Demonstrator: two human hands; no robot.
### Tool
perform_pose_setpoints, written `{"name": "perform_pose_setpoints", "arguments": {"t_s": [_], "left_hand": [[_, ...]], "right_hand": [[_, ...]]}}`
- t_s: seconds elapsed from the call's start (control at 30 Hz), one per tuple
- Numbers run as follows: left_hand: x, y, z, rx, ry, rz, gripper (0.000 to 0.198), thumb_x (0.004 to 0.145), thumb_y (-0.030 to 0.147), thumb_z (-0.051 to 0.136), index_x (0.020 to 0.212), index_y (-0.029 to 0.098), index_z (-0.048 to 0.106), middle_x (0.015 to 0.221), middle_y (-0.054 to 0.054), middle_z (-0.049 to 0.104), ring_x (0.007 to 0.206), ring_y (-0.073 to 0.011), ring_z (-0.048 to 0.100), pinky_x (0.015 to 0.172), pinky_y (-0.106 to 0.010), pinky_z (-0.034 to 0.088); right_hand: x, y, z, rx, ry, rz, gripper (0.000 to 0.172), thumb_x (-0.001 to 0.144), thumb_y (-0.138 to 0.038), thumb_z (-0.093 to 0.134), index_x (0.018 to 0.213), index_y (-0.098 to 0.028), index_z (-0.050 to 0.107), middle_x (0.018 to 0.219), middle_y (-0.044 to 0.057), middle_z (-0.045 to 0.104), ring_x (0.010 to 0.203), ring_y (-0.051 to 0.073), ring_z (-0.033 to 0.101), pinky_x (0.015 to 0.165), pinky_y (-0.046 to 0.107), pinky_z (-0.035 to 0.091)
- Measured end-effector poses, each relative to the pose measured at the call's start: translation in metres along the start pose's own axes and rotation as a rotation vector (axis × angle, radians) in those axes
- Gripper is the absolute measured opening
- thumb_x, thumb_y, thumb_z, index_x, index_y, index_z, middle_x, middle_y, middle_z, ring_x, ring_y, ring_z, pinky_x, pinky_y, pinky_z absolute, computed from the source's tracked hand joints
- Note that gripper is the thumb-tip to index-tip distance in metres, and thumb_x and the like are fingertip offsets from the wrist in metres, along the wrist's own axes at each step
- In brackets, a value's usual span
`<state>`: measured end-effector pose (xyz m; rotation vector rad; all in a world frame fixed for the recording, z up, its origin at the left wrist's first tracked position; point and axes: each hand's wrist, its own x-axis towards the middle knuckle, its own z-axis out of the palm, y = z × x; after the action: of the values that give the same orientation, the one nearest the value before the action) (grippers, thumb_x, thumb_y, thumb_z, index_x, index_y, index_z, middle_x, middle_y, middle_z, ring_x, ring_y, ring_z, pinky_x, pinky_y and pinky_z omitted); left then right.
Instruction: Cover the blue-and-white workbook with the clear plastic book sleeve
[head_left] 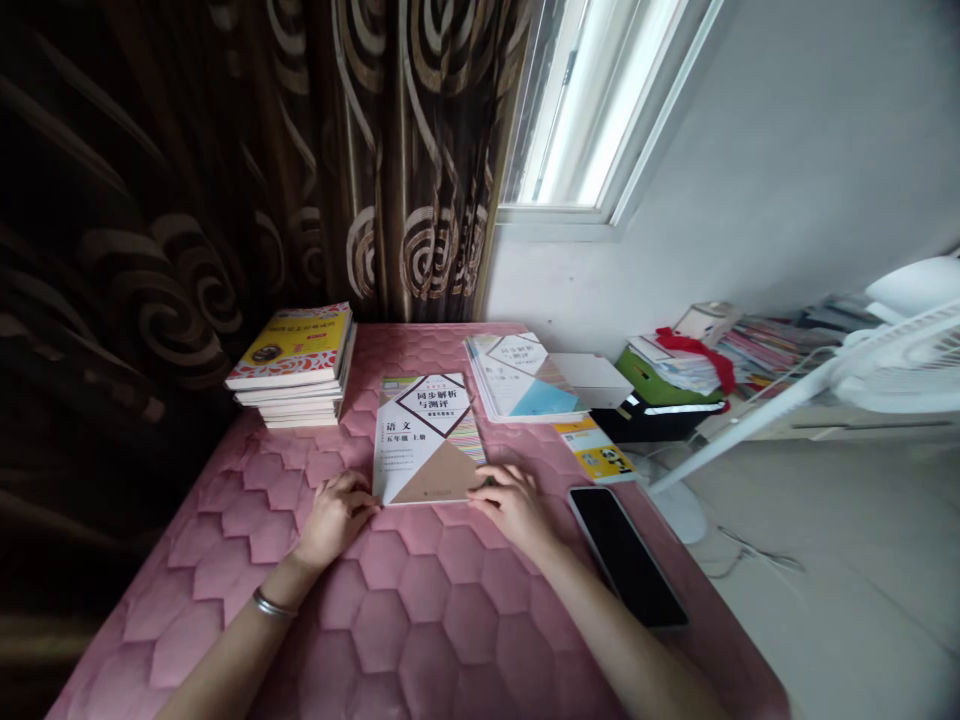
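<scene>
Inspected a white paper workbook with a brown triangle and black lettering (427, 450), lying closed and flat on a pink cover quilted in hexagons (420, 590), right of and somewhat nearer than the tall stack of paperbacks topped in yellow and red (292, 355). Observed the bare left hand (339, 512) at the near corner on the stack's side, with fingers curled and tips at the edge; observed the bare right hand (514, 505) at the near corner farther from the stack, with fingers part-bent over the edge. Cannot tell whether pinched or merely touched at either corner. Judged so placed to steady and square the workbook. Noted the title end pointing away from the body, with lettering upright to the wearer; long axis running near to far, alongside the stack. Found a flat black phone (628, 560) far right of and much nearer than the stack, presumably set aside to give both hands room.
</scene>
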<state>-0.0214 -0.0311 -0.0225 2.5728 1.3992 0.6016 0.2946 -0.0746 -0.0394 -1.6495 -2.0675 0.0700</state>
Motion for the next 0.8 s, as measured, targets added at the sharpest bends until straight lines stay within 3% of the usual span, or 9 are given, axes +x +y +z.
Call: {"name": "perform_pose_setpoints", "arguments": {"t_s": [0.13,0.33,0.4,0.5,0.6,0.8], "left_hand": [[-0.001,0.000,-0.001,-0.035,-0.031,-0.085,0.014,0.083,0.029,0.063,0.078,0.026,0.076,0.098,-0.004,0.066,0.095,-0.0204,0.057,0.084,-0.036,0.040],[0.003,0.006,-0.001,-0.146,-0.018,-0.159,0.017,0.083,0.029,0.060,0.073,0.022,0.072,0.093,-0.004,0.065,0.090,-0.0186,0.059,0.081,-0.032,0.045],[0.011,0.011,-0.001,-0.202,-0.036,-0.212,0.014,0.084,0.024,0.057,0.076,0.020,0.067,0.087,-0.004,0.066,0.085,-0.0169,0.061,0.079,-0.029,0.046],[0.031,0.017,0.001,-0.240,-0.104,-0.460,0.013,0.088,0.022,0.049,0.089,0.016,0.060,0.087,-0.006,0.068,0.082,-0.0164,0.063,0.074,-0.027,0.047],[0.053,0.018,0.005,-0.233,-0.155,-0.666,0.015,0.088,0.024,0.050,0.092,0.011,0.057,0.092,-0.013,0.068,0.085,-0.0199,0.066,0.070,-0.028,0.046],[0.066,0.023,0.011,-0.272,-0.186,-0.757,0.015,0.086,0.025,0.050,0.092,0.011,0.054,0.094,-0.013,0.068,0.088,-0.0225,0.065,0.066,-0.027,0.045]], "right_hand": [[-0.013,0.023,-0.008,-0.009,0.025,0.071,0.012,0.085,-0.031,0.065,0.088,-0.036,0.076,0.114,-0.001,0.067,0.104,0.019,0.055,0.087,0.032,0.040],[-0.012,0.025,-0.006,0.101,0.046,0.119,0.015,0.085,-0.036,0.062,0.084,-0.032,0.077,0.110,0.002,0.067,0.102,0.020,0.056,0.086,0.032,0.045],[-0.006,0.024,-0.006,0.174,0.042,0.135,0.022,0.086,-0.038,0.059,0.077,-0.028,0.076,0.107,0.003,0.068,0.099,0.020,0.058,0.086,0.031,0.045],[0.009,0.021,-0.005,0.251,0.022,0.193,0.031,0.088,-0.038,0.053,0.067,-0.022,0.071,0.091,0.006,0.070,0.089,0.019,0.062,0.082,0.029,0.047],[0.029,0.015,0.002,0.192,-0.005,0.276,0.027,0.086,-0.035,0.055,0.067,-0.021,0.067,0.078,0.006,0.070,0.079,0.019,0.064,0.075,0.027,0.046],[0.061,0.007,0.007,0.061,-0.003,0.491,0.014,0.081,-0.031,0.062,0.083,-0.018,0.064,0.082,0.009,0.072,0.083,0.023,0.067,0.067,0.027,0.043]]}}
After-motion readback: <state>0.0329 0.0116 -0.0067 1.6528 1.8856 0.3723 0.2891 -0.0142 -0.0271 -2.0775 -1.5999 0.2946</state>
